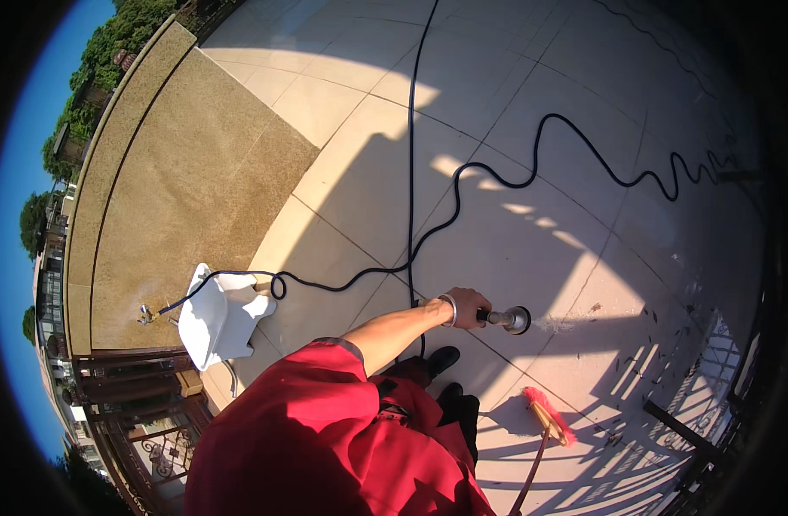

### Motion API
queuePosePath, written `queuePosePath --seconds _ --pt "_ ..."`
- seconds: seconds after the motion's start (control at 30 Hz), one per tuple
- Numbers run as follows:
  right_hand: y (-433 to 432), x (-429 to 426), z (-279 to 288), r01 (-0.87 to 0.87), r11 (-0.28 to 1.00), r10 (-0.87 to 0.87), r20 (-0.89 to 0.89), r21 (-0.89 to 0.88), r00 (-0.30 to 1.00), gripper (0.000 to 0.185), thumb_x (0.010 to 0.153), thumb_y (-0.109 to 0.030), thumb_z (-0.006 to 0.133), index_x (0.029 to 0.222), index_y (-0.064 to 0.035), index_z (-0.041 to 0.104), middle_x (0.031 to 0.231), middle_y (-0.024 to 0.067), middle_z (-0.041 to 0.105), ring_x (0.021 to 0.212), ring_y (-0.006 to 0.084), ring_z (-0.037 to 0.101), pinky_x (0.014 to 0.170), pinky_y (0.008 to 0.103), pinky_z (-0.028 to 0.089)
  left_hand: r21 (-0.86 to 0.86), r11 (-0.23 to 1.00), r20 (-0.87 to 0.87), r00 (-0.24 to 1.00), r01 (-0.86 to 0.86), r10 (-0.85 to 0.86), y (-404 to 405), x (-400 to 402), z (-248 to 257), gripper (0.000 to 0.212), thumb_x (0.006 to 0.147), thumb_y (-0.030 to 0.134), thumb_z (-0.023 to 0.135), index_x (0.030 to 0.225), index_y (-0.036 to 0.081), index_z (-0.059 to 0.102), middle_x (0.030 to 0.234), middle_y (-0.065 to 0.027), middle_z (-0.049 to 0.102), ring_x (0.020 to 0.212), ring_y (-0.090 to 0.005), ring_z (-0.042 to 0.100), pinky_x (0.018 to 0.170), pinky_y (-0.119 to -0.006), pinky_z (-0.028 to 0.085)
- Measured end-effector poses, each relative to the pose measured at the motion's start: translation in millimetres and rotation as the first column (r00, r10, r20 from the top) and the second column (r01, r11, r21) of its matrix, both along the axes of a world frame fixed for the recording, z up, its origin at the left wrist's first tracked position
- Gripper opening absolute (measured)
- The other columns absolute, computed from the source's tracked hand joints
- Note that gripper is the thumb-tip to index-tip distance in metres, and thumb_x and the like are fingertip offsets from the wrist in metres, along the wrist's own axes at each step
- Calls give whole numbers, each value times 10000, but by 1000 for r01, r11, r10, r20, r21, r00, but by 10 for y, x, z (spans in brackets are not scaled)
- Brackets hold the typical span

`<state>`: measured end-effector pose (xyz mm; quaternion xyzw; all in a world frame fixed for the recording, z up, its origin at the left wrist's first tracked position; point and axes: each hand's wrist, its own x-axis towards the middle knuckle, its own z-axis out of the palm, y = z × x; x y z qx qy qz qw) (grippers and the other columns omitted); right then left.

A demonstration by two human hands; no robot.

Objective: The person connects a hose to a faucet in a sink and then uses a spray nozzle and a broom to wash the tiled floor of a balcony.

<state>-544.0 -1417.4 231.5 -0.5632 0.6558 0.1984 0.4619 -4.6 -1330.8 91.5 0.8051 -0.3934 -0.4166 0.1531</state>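
My left hand [470, 307], with a metal bangle at the wrist, is closed around the handle of a metal spray nozzle [514, 320] with a round, flared head. From the nozzle a pale streak of water [558, 324] runs across the paved floor [497, 258]. A black hose [411, 193] passes behind my forearm and shows again near my dark shoes [443, 361]. To the right of my feet, a brush with pink bristles [548, 416] rests on the floor; its handle [529, 480] leaves the picture at the bottom. My right hand is out of view.
A second black hose [348, 284] winds across the floor from a tap [145, 314] on the tan wall [194, 174]. Beside the wall stands a white plastic stool [223, 322]. Leaves [652, 316] litter the floor at right, near a dark bar [681, 429]. Ornate railing [165, 451] stands at lower left.
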Motion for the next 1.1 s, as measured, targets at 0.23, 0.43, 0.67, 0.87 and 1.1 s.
queuePosePath --seconds 0.23,0.43,0.67,0.87,1.1 --pt "-639 968 -141 536 841 -530 307 71 791 243 893 -159 516 1127 -101 546 545 36 461 406 135 432 323 271 333 9 982 47 981 190 -190 -822 519 -8 282 738 292 696 982 152 680 911 -78 687 915 -292 640 787 -418 501" --pt "-1665 2192 -453 480 863 -497 437 158 750 344 953 -135 486 1294 -85 491 595 2 441 413 73 381 327 219 307 24 875 88 871 483 -483 -1861 558 -158 211 720 262 686 908 165 678 903 -79 685 906 -296 639 785 -430 495" --pt "-2164 3198 -1462 507 772 -633 391 383 668 319 944 -188 548 1259 -179 502 528 -34 353 383 61 311 342 217 235 19 740 123 733 672 -669 -2949 646 -173 153 721 246 660 843 155 648 818 -89 667 843 -322 638 728 -452 488" --pt "-1861 2628 -996 701 656 -754 277 279 596 309 949 -192 538 1234 -75 526 523 -26 379 364 76 360 313 229 256 0 697 79 695 717 -715 -3794 880 -149 141 734 222 638 863 165 637 821 -98 664 835 -322 639 720 -444 489" --pt "-1983 2930 -377 887 448 -874 265 118 406 274 931 -111 419 1196 -73 474 525 -17 394 356 80 371 304 250 295 -104 718 39 724 689 -689 -4801 890 -301 156 796 294 626 919 198 630 818 -109 664 798 -341 636 679 -451 490"
